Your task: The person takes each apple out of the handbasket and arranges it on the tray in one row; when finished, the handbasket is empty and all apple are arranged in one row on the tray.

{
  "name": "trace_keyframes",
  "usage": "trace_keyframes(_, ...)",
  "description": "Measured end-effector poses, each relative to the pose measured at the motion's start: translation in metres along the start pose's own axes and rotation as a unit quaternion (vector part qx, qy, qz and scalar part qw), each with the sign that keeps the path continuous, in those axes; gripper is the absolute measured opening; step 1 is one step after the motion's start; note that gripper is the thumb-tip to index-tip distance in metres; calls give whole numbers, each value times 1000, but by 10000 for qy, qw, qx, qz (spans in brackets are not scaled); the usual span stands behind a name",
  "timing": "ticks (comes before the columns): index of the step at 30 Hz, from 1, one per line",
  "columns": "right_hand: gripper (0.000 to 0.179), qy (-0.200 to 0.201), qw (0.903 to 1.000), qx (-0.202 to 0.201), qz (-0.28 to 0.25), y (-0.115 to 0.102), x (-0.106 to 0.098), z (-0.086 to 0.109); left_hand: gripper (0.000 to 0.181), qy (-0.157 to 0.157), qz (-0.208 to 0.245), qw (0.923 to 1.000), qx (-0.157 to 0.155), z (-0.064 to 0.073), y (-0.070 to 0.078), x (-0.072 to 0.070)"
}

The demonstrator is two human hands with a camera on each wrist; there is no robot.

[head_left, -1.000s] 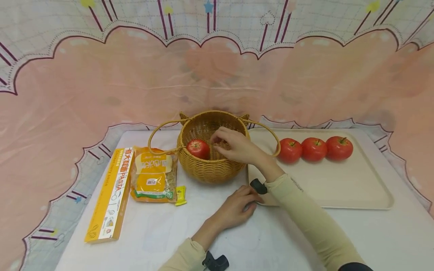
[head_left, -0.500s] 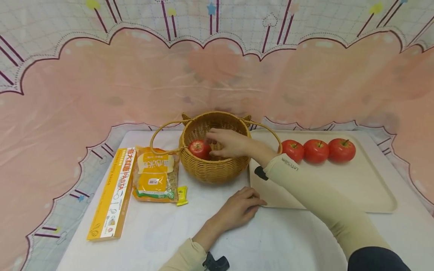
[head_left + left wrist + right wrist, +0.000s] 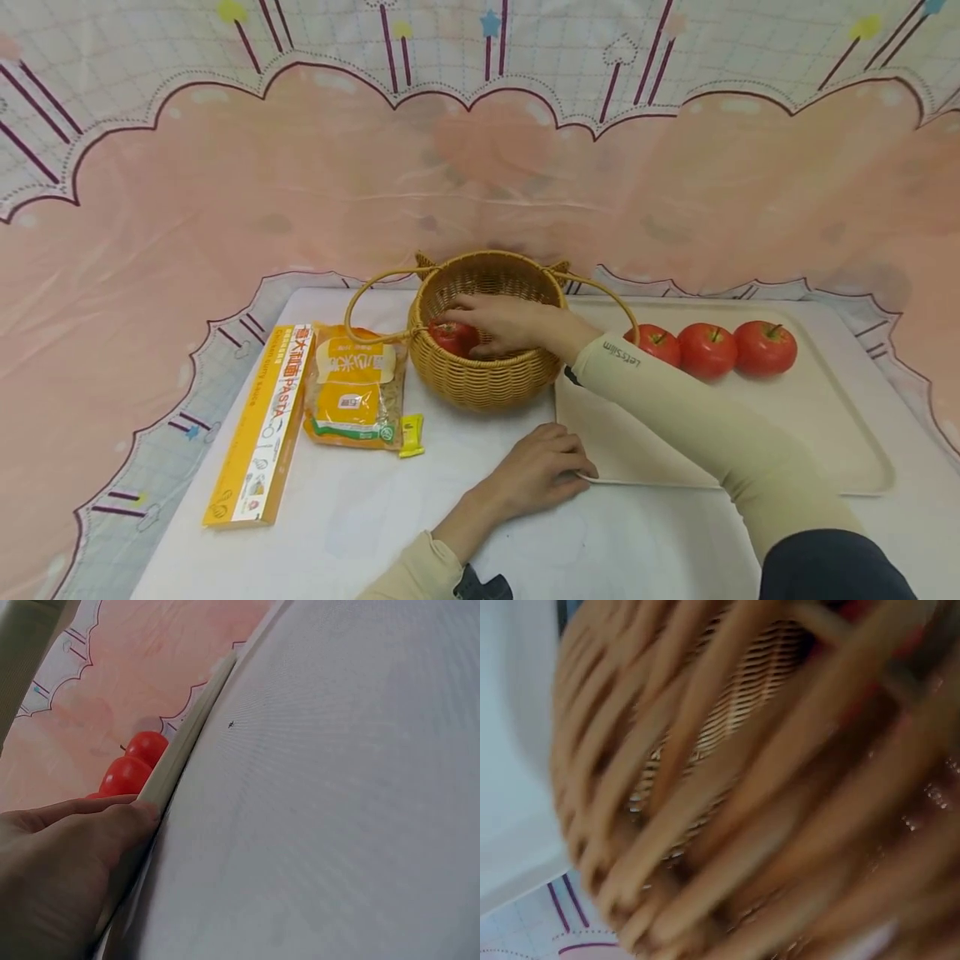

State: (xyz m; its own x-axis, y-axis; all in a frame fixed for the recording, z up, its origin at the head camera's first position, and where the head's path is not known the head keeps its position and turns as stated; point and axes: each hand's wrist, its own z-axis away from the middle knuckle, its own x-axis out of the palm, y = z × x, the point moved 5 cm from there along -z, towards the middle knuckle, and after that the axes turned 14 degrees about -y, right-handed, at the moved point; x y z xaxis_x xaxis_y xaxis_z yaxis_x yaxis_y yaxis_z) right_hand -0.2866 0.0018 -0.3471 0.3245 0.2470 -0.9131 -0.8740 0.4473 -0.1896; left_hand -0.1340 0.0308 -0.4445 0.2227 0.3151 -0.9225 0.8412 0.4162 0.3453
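A wicker basket point(image 3: 487, 387) with two looped handles stands at the back middle of the table in the head view. My right hand point(image 3: 502, 323) reaches down inside it and grips a red apple point(image 3: 450, 337) at the left, fingers over the top and thumb on its near right side. In the right wrist view, blurred basket weave point(image 3: 705, 787) hides most of that hand. My left hand point(image 3: 542, 468) holds the front left corner of a cream tray point(image 3: 810, 425); its thumb presses the rim in the left wrist view.
Three red apples point(image 3: 707, 350) stand in a row on the tray's back part, the leftmost partly behind my right sleeve. Left of the basket lie an orange bag of grain point(image 3: 354, 387), a yellow pasta box point(image 3: 258, 425) and a small yellow packet point(image 3: 412, 435).
My right hand has gone left and deeper into the basket, from beside the apple onto it. My left hand stays at the tray corner. The whole view has shifted slightly.
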Motion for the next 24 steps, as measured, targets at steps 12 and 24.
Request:
trace_keyframes(12, 63, -351, 9994, -45, 54, 1, 6, -13, 14, -168, 53, 9998, -111, 0, 1, 2)
trace_keyframes(24, 60, -622, 9974, 263, -243, 3, 10, -13, 13, 36, -29, 10000, -59, 1, -2, 2)
